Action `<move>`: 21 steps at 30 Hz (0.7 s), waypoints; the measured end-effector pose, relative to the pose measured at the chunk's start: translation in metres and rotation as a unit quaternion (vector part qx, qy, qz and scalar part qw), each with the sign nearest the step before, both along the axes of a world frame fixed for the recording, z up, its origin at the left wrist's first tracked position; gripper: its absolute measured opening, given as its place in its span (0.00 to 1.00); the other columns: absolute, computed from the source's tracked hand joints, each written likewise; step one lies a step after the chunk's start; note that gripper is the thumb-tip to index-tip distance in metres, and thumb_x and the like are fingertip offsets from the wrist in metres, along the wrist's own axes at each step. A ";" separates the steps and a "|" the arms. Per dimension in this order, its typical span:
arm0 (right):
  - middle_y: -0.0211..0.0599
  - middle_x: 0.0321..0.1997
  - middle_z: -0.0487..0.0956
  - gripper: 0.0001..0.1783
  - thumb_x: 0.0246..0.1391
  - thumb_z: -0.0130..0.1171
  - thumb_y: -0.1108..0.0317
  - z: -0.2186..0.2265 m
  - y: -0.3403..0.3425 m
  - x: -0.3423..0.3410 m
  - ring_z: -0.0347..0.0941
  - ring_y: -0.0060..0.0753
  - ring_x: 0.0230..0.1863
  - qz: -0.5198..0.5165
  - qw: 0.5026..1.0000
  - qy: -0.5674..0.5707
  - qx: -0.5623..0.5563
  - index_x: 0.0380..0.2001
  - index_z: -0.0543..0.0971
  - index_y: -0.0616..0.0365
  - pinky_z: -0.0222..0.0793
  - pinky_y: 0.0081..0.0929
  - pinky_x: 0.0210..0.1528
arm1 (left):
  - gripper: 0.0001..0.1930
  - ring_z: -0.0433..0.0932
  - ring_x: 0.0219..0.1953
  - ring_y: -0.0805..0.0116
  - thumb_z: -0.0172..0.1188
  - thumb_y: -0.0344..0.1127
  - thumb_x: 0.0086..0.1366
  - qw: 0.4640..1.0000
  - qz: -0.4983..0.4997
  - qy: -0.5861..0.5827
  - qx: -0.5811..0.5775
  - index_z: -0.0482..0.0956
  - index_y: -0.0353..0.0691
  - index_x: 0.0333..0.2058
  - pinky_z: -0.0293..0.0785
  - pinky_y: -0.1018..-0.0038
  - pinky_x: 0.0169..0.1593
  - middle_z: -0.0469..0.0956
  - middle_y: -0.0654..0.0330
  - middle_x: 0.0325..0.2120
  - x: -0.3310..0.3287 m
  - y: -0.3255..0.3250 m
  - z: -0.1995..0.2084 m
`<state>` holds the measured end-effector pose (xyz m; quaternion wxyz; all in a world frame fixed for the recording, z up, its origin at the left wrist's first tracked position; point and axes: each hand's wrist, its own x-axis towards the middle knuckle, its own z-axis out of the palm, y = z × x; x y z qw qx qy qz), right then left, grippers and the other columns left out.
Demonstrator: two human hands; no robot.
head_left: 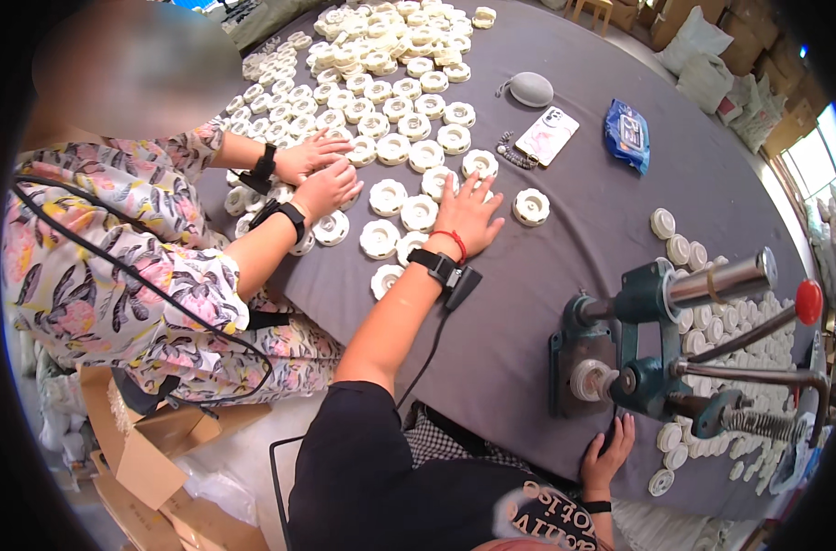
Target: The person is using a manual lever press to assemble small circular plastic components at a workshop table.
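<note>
Press [650, 384] on table [519, 303] — right of phone [547, 137]

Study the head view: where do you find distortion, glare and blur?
In the head view, the grey table looks bowed along its edge, the picture's rim blackens; a window at right is washed out; the steel cylinder shines; the co-worker's head is smeared; the left hand looks fairly sharp.

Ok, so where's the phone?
In the head view, the phone lies on the table, upper part, just right of centre, with the grey oval object above it and the blue packet to its right.
</note>
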<state>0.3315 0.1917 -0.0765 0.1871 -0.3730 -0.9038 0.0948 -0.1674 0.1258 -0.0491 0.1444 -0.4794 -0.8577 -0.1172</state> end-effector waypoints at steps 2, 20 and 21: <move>0.54 0.64 0.65 0.24 0.54 0.50 0.71 -0.001 0.001 -0.001 0.56 0.58 0.67 -0.008 1.000 -0.009 -0.018 0.54 0.69 0.68 0.49 0.46 0.68 | 0.23 0.55 0.68 0.59 0.52 0.50 0.64 1.000 0.003 0.005 -0.006 0.74 0.51 0.56 0.43 0.43 0.67 0.63 0.59 0.63 -0.020 -0.004 0.003; 0.59 0.53 0.66 0.22 0.54 0.49 0.69 0.000 0.004 -0.003 0.61 0.61 0.56 -0.068 0.995 -0.040 -0.066 0.52 0.68 0.68 0.54 0.48 0.62 | 0.21 0.58 0.67 0.60 0.52 0.49 0.66 0.998 0.061 -0.017 0.027 0.72 0.56 0.57 0.44 0.47 0.68 0.67 0.61 0.61 -0.172 -0.009 -0.015; 0.59 0.53 0.66 0.22 0.54 0.49 0.69 0.001 0.005 -0.004 0.61 0.61 0.56 -0.066 0.995 -0.040 -0.069 0.52 0.68 0.68 0.54 0.48 0.62 | 0.21 0.58 0.67 0.58 0.53 0.49 0.65 0.998 0.056 -0.017 0.037 0.73 0.56 0.57 0.45 0.47 0.68 0.67 0.60 0.61 -0.181 -0.012 -0.015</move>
